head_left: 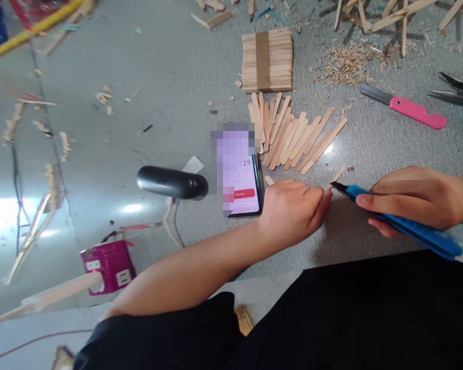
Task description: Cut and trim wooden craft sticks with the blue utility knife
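My left hand (293,210) is closed on a wooden stick (338,176), whose free end sticks out past the fingertips. In my right hand (412,198) is a blue-handled tool (428,238), its dark tip touching or nearly touching the stick beside my left fingertips. Which kind of tool it is cannot be made out. A fan of loose wooden sticks (293,136) lies just beyond my left hand, below a banded bundle of sticks (268,60). A lit phone (239,190), partly blurred, lies left of my left hand.
A pink folding knife (416,112) and pliers (457,95) lie at the right. Wood shavings (349,64) and scattered sticks (393,20) are at the back. Toward the left are a black oblong device (172,182) on a cable and a purple box (110,267).
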`<state>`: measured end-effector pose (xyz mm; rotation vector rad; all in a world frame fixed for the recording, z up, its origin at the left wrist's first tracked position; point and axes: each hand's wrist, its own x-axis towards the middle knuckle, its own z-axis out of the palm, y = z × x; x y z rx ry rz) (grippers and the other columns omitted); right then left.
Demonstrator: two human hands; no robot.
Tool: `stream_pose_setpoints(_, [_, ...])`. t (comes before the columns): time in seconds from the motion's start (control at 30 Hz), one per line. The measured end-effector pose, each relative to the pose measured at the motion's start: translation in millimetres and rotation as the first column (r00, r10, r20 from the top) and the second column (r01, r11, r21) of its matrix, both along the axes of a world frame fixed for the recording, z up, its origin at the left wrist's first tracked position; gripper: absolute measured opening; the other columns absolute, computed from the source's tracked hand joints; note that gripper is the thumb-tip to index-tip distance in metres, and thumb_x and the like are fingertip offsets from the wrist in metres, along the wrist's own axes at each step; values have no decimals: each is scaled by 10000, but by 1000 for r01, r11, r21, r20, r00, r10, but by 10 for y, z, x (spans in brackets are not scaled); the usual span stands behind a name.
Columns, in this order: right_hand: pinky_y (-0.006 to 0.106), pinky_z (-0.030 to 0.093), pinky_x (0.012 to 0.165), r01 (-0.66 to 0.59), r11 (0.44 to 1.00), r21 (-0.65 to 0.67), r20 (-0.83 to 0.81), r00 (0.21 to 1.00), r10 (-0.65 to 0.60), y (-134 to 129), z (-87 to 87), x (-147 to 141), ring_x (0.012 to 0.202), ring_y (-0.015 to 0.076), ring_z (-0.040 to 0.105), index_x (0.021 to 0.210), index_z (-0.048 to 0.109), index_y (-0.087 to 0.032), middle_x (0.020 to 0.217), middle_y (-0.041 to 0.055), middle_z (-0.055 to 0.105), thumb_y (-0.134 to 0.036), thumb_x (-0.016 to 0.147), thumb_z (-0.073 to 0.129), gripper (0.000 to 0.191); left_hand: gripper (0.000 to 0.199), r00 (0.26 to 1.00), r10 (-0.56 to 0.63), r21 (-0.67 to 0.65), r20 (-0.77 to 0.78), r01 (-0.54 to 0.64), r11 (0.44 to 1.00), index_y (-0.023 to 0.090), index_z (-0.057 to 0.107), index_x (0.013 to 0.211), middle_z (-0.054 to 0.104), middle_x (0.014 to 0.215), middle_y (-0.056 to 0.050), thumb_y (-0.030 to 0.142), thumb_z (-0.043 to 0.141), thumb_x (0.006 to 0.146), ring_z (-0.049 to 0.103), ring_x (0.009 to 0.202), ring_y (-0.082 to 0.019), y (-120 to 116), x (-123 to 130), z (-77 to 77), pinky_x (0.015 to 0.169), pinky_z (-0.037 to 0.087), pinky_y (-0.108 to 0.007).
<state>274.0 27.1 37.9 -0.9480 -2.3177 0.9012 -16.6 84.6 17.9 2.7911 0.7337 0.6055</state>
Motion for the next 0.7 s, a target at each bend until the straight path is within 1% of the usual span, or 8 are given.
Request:
stream_pose_setpoints(0.1, [290,572,599,-88,965,246,-27,995,98,4,25,-49,637,153,710,1208,752,-214,793,-19,772,-161,1114,602,184,546,1000,4,12,-2,-4,1000,236,479,638,476,529,39,299,536,1177,369,483,-131,-3,6,0,543,280,-360])
stream_pose_setpoints(0.13, [290,568,584,-78,949,306,-37,995,94,0,29,-65,640,155,716,1280,715,-195,812,-14,782,-142,1099,604,219,546,1000,3,18,-1,-3,1000,235,485,639,477,529,39,301,538,1178,368,483,-131,-5,7,-3,544,278,-362])
stream_pose_setpoints(0.2, [292,556,552,-20,940,339,-55,998,41,-22,36,-96,634,163,719,1352,646,-152,823,2,781,-149,1083,607,271,543,1000,2,24,-4,-2,1000,231,495,642,479,530,40,303,545,1178,367,483,-129,-9,8,-10,547,279,-360])
stream_pose_setpoints(0.3, [285,570,549,92,970,223,-102,992,-71,-61,54,-125,581,154,703,1318,630,-167,765,-25,745,-169,1060,618,259,541,1000,2,25,-13,-1,1000,229,493,643,470,527,42,302,544,1176,363,480,-126,-14,9,-13,548,275,-353])
stream_pose_setpoints(0.4, [252,586,550,178,984,-14,-194,965,-177,-64,54,-122,540,126,698,1297,649,-224,758,-55,762,-208,1033,685,267,544,1000,-3,31,-26,4,1000,229,500,644,468,526,40,312,524,1181,362,473,-128,-10,12,-3,541,270,-347])
stream_pose_setpoints(0.53, [239,620,555,253,915,-314,-343,869,-357,-46,7,-112,636,144,786,1272,720,-221,895,4,848,-288,1049,781,240,547,999,9,43,-36,-8,999,233,520,643,488,525,30,335,520,1181,385,464,-137,5,19,12,529,267,-358])
stream_pose_setpoints(0.6, [257,661,602,314,873,-373,-387,803,-454,-49,-11,-111,707,165,821,1299,737,-225,959,28,865,-294,1057,793,258,541,1000,10,41,-27,-9,999,235,517,644,494,523,30,328,514,1177,392,462,-139,8,22,17,529,271,-359])
stream_pose_setpoints(0.7, [266,671,648,345,893,-290,-395,806,-440,-51,-12,-96,758,169,831,1328,729,-232,1003,33,872,-315,1045,803,304,532,1000,8,28,-17,-7,1000,236,510,649,497,524,32,311,499,1176,390,462,-138,6,21,20,530,269,-357])
